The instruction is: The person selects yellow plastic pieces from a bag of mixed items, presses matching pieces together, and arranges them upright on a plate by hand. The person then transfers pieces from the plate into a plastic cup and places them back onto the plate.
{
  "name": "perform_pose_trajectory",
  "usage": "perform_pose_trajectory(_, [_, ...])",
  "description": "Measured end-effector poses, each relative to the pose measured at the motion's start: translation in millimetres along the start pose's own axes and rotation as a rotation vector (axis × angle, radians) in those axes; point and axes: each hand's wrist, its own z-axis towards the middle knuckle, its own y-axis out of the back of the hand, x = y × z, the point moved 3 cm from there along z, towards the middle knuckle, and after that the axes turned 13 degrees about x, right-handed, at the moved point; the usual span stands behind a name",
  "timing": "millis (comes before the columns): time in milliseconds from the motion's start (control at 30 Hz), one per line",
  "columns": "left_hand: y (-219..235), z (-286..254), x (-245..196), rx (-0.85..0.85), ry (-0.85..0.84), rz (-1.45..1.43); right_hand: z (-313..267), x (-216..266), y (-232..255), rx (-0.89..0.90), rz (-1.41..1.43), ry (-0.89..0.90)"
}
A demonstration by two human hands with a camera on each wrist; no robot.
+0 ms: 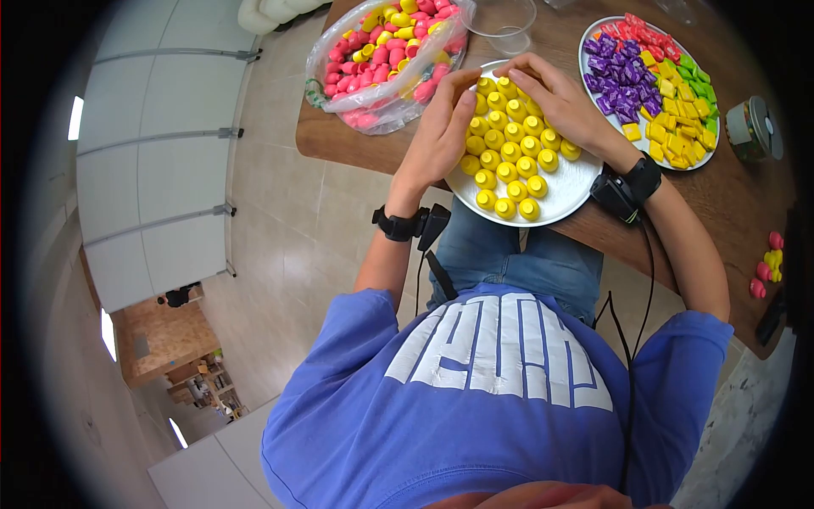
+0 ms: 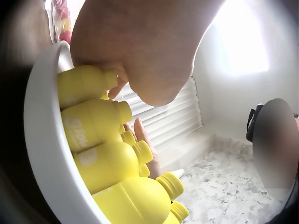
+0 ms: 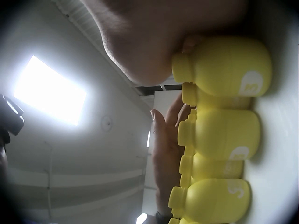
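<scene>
On a white plate (image 1: 561, 197), a tight cluster of small yellow bottles (image 1: 510, 152) stands upright. My left hand (image 1: 443, 136) curves along the left and far side of the cluster, fingers relaxed. From the far right, my right hand (image 1: 564, 103) reaches round the bottles, its fingertips close to those of the left hand. Upright yellow bottles (image 2: 93, 123) with white lettering line the plate's raised rim (image 2: 39, 121) in the left wrist view. In the right wrist view, the left hand (image 3: 163, 154) shows upright behind the row of bottles (image 3: 229, 133).
Left of the plate lies a clear bag (image 1: 386, 114) of pink and yellow pieces. A clear plastic bowl (image 1: 509, 34) stands behind. To the right are a plate of wrapped sweets (image 1: 623, 76), a lidded jar (image 1: 746, 131) and small pink and yellow pieces (image 1: 770, 267). The plate overhangs the wooden table (image 1: 356, 148).
</scene>
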Motion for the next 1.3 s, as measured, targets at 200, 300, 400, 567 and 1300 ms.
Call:
perform_pose_trajectory(200, [11.6,-21.8,4.2,0.178,-0.099,0.037,0.7,-3.3,-0.3,-0.003,0.023,-0.001])
perform_pose_trajectory(300, [5.6,-37.0,-8.3,0.247,-0.046,0.14,2.2,-7.1,-0.8,0.005,0.056,0.015])
perform_pose_trajectory(400, [0.5,-48.0,-17.4,0.259,-0.092,0.243,2.7,-9.8,-1.0,0.004,0.072,0.033])
perform_pose_trajectory(567, [-12.4,-53.6,-17.5,0.204,-0.08,0.288,3.6,-12.8,-0.3,0.004,0.082,0.009])
perform_pose_trajectory(1300, [-19.3,-45.8,-16.5,0.135,-0.071,0.32,1.5,-9.8,-1.5,-0.005,0.052,0.024])
